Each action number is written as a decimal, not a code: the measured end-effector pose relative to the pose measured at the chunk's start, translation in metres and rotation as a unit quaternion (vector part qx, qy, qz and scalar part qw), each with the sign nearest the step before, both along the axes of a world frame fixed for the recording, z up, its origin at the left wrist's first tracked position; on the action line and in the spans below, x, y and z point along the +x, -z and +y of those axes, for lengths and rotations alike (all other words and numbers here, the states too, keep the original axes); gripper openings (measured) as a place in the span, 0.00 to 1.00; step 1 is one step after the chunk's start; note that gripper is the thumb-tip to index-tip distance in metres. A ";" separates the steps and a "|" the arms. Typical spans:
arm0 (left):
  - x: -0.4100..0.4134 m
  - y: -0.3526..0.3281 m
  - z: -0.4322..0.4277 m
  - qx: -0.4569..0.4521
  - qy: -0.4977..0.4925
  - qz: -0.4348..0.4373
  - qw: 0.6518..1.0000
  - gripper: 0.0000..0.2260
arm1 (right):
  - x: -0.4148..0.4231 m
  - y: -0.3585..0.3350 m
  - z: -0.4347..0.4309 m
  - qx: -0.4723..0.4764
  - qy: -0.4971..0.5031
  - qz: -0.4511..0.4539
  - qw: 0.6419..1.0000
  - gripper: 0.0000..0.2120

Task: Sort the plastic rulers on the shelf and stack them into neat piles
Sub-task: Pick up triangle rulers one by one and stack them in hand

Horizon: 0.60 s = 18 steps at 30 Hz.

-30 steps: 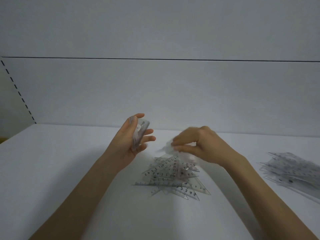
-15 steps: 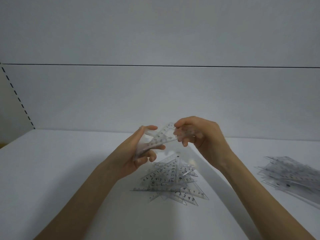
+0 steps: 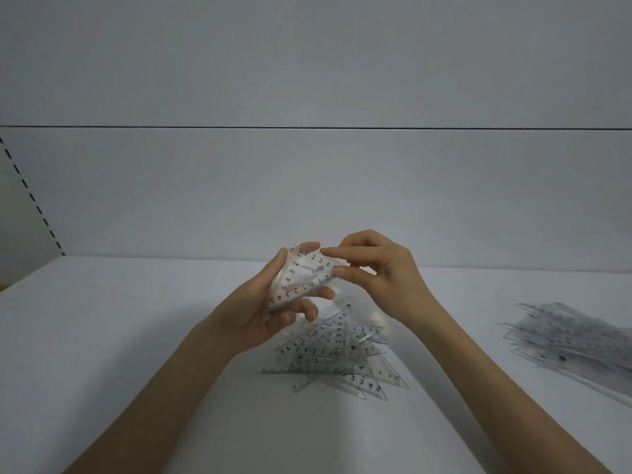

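Observation:
A small stack of clear triangular rulers (image 3: pixel 301 278) with black numbers is held upright above the shelf. My left hand (image 3: pixel 270 309) grips it from the left and below, thumb on its top corner. My right hand (image 3: pixel 379 268) pinches the stack's right edge between thumb and fingers. Below the hands lies a loose pile of clear triangular rulers (image 3: pixel 335 357), spread out on the white shelf (image 3: pixel 136 336).
A second heap of clear rulers (image 3: pixel 567 340) lies at the right edge of the shelf. The shelf's white back wall rises close behind the hands. A slotted upright with black dashes (image 3: pixel 30 196) stands at the far left.
My right hand lifted a ruler from the pile and brought it to the stack in my left hand. Both hands now hold that stack together, a little higher.

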<state>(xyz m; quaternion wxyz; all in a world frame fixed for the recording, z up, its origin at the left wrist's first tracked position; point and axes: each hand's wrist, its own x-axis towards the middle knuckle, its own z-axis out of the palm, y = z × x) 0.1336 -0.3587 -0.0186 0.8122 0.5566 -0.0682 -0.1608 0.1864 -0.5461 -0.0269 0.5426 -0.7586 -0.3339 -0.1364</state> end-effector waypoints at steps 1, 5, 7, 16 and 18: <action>0.000 0.000 0.000 -0.011 0.004 -0.002 1.000 0.20 | 0.001 0.002 0.001 -0.006 0.006 -0.014 1.000 0.13; 0.000 0.001 0.002 -0.019 0.017 -0.011 1.000 0.19 | 0.001 0.009 0.006 -0.039 0.035 -0.060 0.997 0.13; 0.001 0.003 0.002 -0.019 0.016 -0.018 1.000 0.18 | 0.000 0.013 0.011 -0.082 0.084 -0.084 0.990 0.13; 0.016 0.001 0.014 -0.073 -0.178 0.018 0.981 0.09 | -0.004 -0.005 -0.014 -0.355 -0.078 0.053 0.930 0.21; 0.017 0.003 0.017 -0.074 -0.196 0.016 0.978 0.08 | -0.006 -0.004 -0.012 -0.390 -0.106 0.031 0.914 0.23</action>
